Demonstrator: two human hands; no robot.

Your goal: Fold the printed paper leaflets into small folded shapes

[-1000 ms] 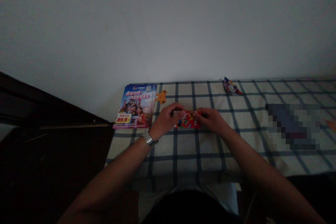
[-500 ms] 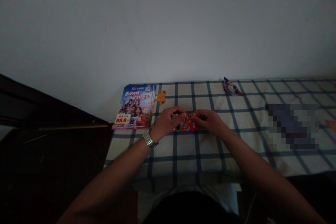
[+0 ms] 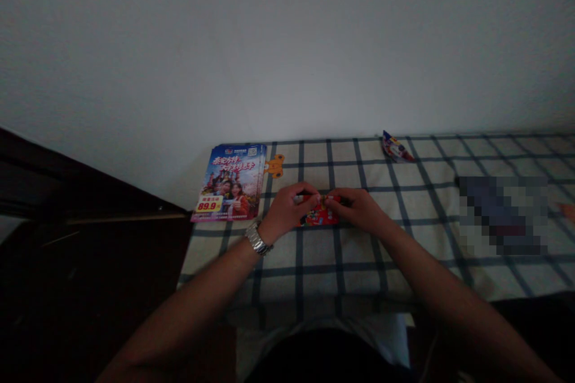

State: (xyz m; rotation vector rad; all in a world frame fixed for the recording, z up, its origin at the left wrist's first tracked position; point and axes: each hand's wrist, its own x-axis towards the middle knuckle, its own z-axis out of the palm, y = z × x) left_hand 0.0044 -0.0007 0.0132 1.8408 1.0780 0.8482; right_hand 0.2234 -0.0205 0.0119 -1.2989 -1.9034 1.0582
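Observation:
Between my hands is a small, flat, bright red printed packet (image 3: 322,215) with coloured pictures on it, just over the checked cloth. My left hand (image 3: 290,209), with a metal watch on its wrist, is closed on the packet's left upper part, thumb and fingers pinching. My right hand (image 3: 354,207) pinches its right upper edge. The two thumbs are close together near the top edge, and the fingers partly cover the packet. Left of my left hand lies a stack of printed flyers (image 3: 231,185) with a price of 89.9 on the top one.
A checked tablecloth (image 3: 314,257) covers the table, which meets a plain wall (image 3: 287,42). An orange bear-shaped piece (image 3: 275,166) sticks out beside the flyers. Near the wall lies a crumpled blue-and-red wrapper (image 3: 396,148). A blurred-out dark object (image 3: 503,215) is at the right.
My thumbs have come slightly closer together at the packet's top edge, and less of the packet shows. Both hands keep hold of it; the other things have stayed in place.

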